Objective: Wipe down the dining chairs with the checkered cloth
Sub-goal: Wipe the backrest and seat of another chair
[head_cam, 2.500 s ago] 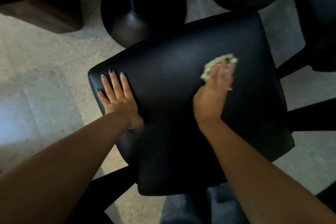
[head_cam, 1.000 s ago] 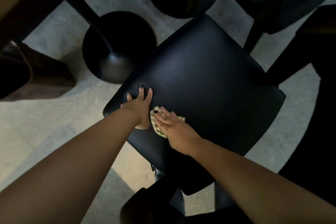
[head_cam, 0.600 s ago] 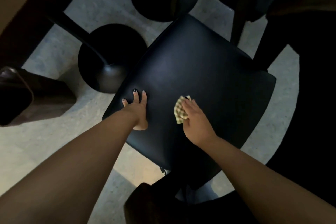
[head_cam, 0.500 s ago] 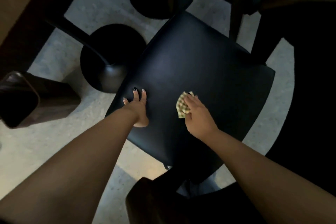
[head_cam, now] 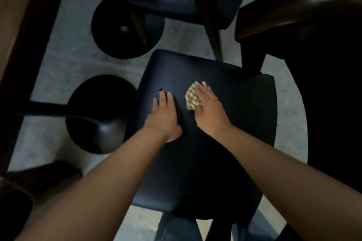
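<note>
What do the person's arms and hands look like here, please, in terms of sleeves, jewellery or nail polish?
Both forearms are bare, with no sleeves, watch or bracelet visible. The left hand has long nails, at least one painted dark and others pale. The right hand shows no rings; its nails are too blurred to judge.

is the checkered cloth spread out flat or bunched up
Bunched up. The checkered cloth shows as a small crumpled wad under the right hand, which presses it on the black chair seat.
</note>
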The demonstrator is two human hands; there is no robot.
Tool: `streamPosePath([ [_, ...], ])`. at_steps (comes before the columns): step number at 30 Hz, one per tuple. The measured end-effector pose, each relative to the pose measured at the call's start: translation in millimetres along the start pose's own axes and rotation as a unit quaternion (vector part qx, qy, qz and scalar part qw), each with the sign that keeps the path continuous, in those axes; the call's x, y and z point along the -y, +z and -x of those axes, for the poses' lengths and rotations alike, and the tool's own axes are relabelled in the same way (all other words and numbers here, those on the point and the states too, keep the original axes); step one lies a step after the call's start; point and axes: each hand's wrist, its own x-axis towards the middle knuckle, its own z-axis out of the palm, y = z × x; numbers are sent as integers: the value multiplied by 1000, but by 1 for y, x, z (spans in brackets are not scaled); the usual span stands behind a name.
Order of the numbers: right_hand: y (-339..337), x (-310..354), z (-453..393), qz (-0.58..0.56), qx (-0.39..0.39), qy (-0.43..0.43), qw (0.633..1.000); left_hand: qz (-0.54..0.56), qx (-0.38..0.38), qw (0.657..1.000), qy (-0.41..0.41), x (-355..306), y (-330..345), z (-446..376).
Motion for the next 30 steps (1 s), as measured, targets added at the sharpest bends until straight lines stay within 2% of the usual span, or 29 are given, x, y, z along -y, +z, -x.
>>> streamPosePath([
  [3, 3, 12, -47, -1, -55, -15, 998, -26, 10, 997, 72, 11, -12, -26],
  [5, 8, 12, -77, 48, -54, -39, 997, -60, 25, 993, 102, 11, -7, -38],
  [9, 18, -6, -103, 223, -18, -74, 972, -137, -2, 986, 98, 4, 14, -47],
  [13, 6, -37, -89, 274, -15, -91, 957, -159, -39, 980, 111, 8, 16, -47],
  [16, -14, -72, -60, 252, -46, -54, 965, -186, -43, 974, 121, 13, 15, -48],
  [19, -30, -105, -13, 206, -96, 25, 974, -201, -45, 971, 123, 12, 18, -48],
  [23, -36, -127, 30, 158, -153, 128, 967, -194, -53, 975, 100, 7, 30, -46],
  [27, -52, -126, -6, 124, -194, 172, 958, -175, -46, 983, 42, -10, 42, -52],
  [30, -66, -131, -41, 125, -171, 182, 960, -139, -30, 990, 9, -14, 45, -59],
])
